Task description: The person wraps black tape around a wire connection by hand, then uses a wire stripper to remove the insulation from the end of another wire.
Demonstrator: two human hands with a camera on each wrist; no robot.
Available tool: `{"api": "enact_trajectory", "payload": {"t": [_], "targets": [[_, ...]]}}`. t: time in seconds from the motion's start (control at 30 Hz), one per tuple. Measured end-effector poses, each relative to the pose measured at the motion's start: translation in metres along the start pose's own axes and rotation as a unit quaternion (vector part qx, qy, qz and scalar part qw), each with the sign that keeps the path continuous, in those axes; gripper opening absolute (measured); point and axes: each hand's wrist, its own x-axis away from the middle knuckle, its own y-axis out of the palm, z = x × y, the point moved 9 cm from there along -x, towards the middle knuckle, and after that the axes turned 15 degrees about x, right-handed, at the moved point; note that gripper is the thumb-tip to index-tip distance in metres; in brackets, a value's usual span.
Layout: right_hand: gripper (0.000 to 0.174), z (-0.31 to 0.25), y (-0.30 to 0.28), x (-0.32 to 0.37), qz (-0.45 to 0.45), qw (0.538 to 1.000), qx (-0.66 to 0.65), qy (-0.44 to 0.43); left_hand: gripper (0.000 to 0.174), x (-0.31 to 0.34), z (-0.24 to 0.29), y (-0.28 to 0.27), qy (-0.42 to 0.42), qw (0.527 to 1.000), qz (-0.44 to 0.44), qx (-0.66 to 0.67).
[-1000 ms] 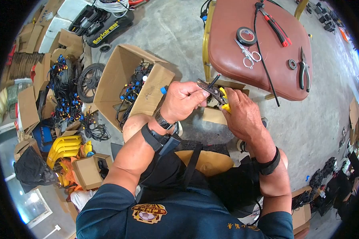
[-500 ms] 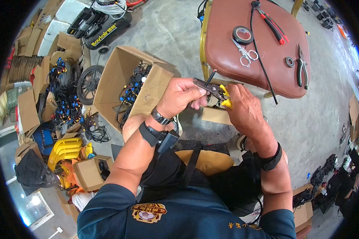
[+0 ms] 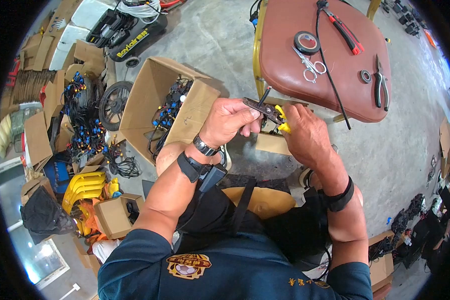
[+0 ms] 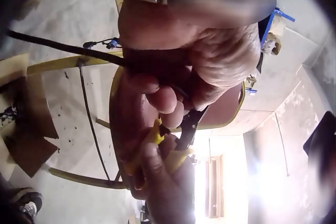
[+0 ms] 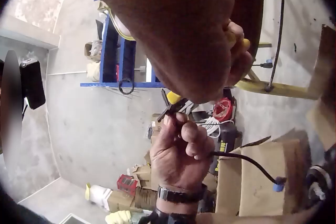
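My left hand (image 3: 228, 122) pinches a black cable between thumb and fingers. The cable's short end (image 3: 266, 94) sticks up past the jaws of the wire strippers (image 3: 269, 113). Its longer part (image 5: 247, 158) leaves the other side of the fist, with a blue connector (image 5: 279, 184) on it in the right wrist view. Wrapped around the yellow handles is my right hand (image 3: 309, 135). The left thumb lies right against the head of the strippers. In the left wrist view, the yellow handles (image 4: 155, 136) show between the right fingers, while the left palm hides much of the cable.
A brown padded chair (image 3: 290, 30) stands ahead, bearing scissors (image 3: 310, 70), black tape (image 3: 306, 43), red-handled cutters (image 3: 342, 32), pliers (image 3: 381, 90) and another black cable (image 3: 335, 95). At left, a carton (image 3: 185, 117) holds connector cables. A smaller carton (image 3: 273, 144) sits below the hands.
Over the last second both hands shifted slightly, and the wire strippers turned to lie flatter across the cable. The cable end moved a little left and up. Both grips stay the same.
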Motion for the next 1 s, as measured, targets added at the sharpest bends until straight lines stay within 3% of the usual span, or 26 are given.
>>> {"api": "enact_trajectory", "payload": {"t": [0.07,0.17,0.37,0.77,1.0], "targets": [[0.041,-0.003,0.002,0.002,-0.032,0.999,-0.003,0.004,0.018,0.001,0.002,0.000,0.008,1.000,0.018,-0.021],[0.033,-0.005,-0.002,0.005,-0.006,1.000,0.014,-0.007,0.018,0.003,0.004,0.002,0.015,0.997,0.040,-0.059],[0.036,-0.003,0.004,0.010,-0.030,1.000,-0.003,0.006,0.020,0.003,0.005,0.005,0.054,0.990,0.045,-0.126],[0.029,0.002,0.025,0.013,-0.153,0.987,-0.046,0.021,0.018,0.002,0.013,0.016,0.094,0.942,0.046,-0.318],[0.023,0.003,0.019,0.011,-0.097,0.994,-0.049,0.027,0.019,0.003,0.012,0.014,0.108,0.931,0.058,-0.343]]}}
